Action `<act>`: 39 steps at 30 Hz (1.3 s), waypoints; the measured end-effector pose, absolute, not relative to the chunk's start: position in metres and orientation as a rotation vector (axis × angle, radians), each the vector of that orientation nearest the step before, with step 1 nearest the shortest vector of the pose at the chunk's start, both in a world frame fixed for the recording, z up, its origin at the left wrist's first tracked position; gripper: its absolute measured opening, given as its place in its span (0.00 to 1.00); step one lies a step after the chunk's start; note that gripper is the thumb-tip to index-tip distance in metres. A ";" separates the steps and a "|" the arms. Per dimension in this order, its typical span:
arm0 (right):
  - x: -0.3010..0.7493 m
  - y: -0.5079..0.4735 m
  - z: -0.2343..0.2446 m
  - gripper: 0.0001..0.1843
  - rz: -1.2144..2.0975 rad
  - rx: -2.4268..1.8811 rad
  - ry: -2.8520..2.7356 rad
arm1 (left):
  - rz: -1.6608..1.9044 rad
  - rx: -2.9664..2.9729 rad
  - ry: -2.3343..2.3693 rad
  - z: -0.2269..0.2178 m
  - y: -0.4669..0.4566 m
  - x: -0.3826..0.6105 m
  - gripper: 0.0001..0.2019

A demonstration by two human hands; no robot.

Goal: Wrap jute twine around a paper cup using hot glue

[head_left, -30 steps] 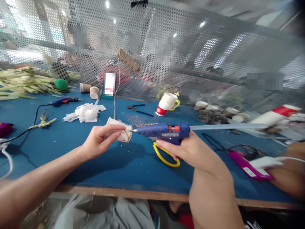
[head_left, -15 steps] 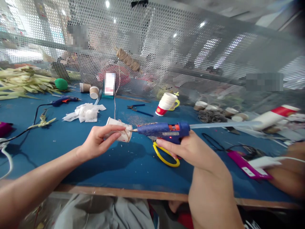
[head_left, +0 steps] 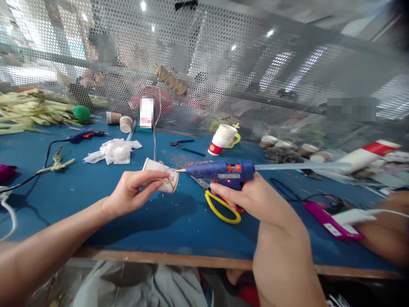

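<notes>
My left hand point(head_left: 137, 187) grips a white paper cup point(head_left: 168, 182) tilted on its side, just above the table. Thin twine point(head_left: 154, 140) runs from the cup up to a wound bundle of twine point(head_left: 172, 80) at the mesh screen. In my right hand point(head_left: 246, 196) is a blue hot glue gun point(head_left: 220, 170), a long clear glue stick point(head_left: 297, 166) jutting from its back. The gun's nozzle is at the cup's base end; whether it touches I cannot tell. Yellow-handled scissors point(head_left: 223, 207) lie beneath the gun, partly hidden by it.
On the blue table point(head_left: 128, 230) stand stacked paper cups point(head_left: 223, 138), pliers point(head_left: 188, 147) and crumpled white material point(head_left: 115, 151). A second glue gun point(head_left: 86, 135) lies left, by dried husks point(head_left: 32, 106). A purple power strip point(head_left: 334, 221) is at right, near another person's arm point(head_left: 386, 230). A perforated screen point(head_left: 223, 72) rises behind.
The cup has turned slightly in my left hand. The glue gun's nozzle has shifted a little upward along the cup's end, uncovering more of the scissors' blades.
</notes>
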State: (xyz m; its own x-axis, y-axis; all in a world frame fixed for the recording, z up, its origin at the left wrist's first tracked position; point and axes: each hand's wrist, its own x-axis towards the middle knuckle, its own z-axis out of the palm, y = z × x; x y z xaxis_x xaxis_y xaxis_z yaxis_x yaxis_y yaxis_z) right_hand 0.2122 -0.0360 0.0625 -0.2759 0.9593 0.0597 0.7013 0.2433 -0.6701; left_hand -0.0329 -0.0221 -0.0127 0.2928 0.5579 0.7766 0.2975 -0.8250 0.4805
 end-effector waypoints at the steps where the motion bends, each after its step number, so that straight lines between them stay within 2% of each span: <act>1: 0.213 -0.037 0.063 0.15 0.752 -1.516 -2.060 | 1.545 2.314 0.787 -0.013 -0.022 -0.033 0.10; 8: 0.212 -0.040 0.066 0.16 0.833 -1.544 -2.063 | 1.534 2.280 0.792 -0.013 -0.022 -0.033 0.10; 13: 0.212 -0.037 0.063 0.13 0.746 -1.543 -2.026 | 1.518 2.280 0.796 -0.012 -0.023 -0.032 0.10; 24: 0.210 -0.041 0.064 0.14 0.770 -1.579 -2.062 | 1.452 2.060 0.891 -0.014 -0.020 -0.032 0.09; 32: 0.209 -0.042 0.063 0.10 0.657 -1.545 -2.117 | 1.432 1.976 0.890 -0.017 -0.020 -0.032 0.10; 39: 0.208 -0.042 0.067 0.12 0.775 -1.562 -2.080 | 1.473 2.100 0.901 -0.014 -0.022 -0.032 0.10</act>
State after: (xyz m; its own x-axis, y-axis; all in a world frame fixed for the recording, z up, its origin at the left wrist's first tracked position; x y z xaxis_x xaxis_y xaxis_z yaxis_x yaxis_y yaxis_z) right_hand 0.2084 -0.0422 0.0670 -0.2775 0.9607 0.0033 0.7243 0.2115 -0.6562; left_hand -0.0317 -0.0217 -0.0137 0.2289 0.7118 0.6641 0.2671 -0.7019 0.6603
